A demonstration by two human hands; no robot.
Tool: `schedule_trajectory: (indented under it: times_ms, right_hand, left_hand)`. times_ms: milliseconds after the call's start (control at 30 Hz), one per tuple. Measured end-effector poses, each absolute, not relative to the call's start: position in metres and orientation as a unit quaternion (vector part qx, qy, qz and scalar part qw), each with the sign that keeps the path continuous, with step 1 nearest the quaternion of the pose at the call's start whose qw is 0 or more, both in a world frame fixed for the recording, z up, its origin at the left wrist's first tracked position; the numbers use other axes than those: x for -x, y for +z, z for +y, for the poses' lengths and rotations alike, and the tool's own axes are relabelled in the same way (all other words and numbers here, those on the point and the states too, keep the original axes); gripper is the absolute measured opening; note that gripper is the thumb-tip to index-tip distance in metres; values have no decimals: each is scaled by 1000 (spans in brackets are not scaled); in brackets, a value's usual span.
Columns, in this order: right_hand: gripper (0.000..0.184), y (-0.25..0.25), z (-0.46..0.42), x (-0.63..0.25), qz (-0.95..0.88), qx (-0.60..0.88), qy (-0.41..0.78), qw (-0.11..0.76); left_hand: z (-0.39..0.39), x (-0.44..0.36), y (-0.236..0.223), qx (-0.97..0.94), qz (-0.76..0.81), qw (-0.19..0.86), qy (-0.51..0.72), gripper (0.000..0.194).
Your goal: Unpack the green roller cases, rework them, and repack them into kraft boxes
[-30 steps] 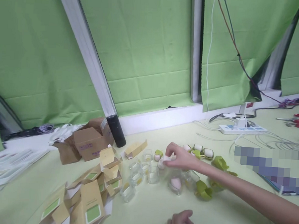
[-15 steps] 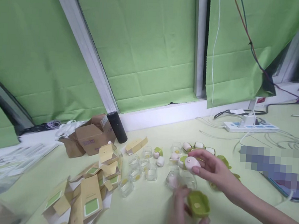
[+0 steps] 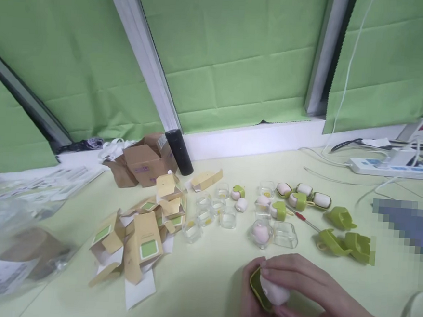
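Note:
My left hand (image 3: 250, 308), at the bottom of the view, is closed around a green soft cover (image 3: 257, 288) with its hollow side up. My right hand (image 3: 318, 291) grips a small pale, rounded case (image 3: 275, 292) and holds it against the cover's opening, tilted and partly inside. Fingers hide part of both pieces. Just beyond the hands lie a clear plastic box (image 3: 285, 234) and a pale pink case (image 3: 260, 232) in clear plastic. Several green covers (image 3: 341, 218) rest to the right. Farther back, pale cases (image 3: 321, 200) sit in green covers, near a red-handled screwdriver (image 3: 300, 216).
Opened cardboard boxes (image 3: 144, 240) are heaped on the left, with several clear plastic boxes (image 3: 228, 218) beside them. A brown carton (image 3: 146, 163) and a black cylinder (image 3: 179, 151) stand by the wall. A power strip (image 3: 370, 166) with cables lies back right; plastic bags (image 3: 17, 246) lie far left.
My right hand has brought the pale case down to the green cover in my left hand. The cover has turned, and the two hands now meet. The view has shifted right and down.

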State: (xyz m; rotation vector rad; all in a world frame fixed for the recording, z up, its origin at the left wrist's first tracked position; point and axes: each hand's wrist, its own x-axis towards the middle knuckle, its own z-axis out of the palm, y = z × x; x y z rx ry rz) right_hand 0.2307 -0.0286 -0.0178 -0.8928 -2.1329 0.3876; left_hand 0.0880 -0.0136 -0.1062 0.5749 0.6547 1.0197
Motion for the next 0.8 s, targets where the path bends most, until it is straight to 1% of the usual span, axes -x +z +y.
schedule_trajectory:
  times_ms: [133,200,267,367,467,533,633,733,800]
  right_hand:
    - [35,-14,-26,-223,-872,339,69,347]
    - [30,-15,-26,-223,-884,333,41,325]
    - [29,-19,-26,-225,-892,332,32,305]
    - [28,-25,-27,-228,-895,321,41,307]
    - [30,-25,-26,-230,-893,308,65,322]
    - [34,-23,-26,-230,-891,320,90,309]
    - [38,-20,-26,-230,-891,339,123,275]
    - [33,-19,-27,-228,-899,324,128,265]
    - [28,-20,-29,-226,-890,322,122,298]
  left_hand:
    - [-19,-88,-107,-165,234,802,524,39]
    - [-24,-87,-100,-145,249,802,522,32]
    - [-27,-85,-95,-140,280,809,497,31]
    - [-28,-79,-92,-138,303,832,445,35]
    - [-28,-76,-90,-161,315,840,411,32]
    - [-28,-76,-87,-179,318,842,397,29]
    - [-28,-78,-81,-196,314,832,414,29]
    - [-27,-78,-80,-206,328,827,408,33]
    - [-26,-77,-83,-212,346,832,379,36]
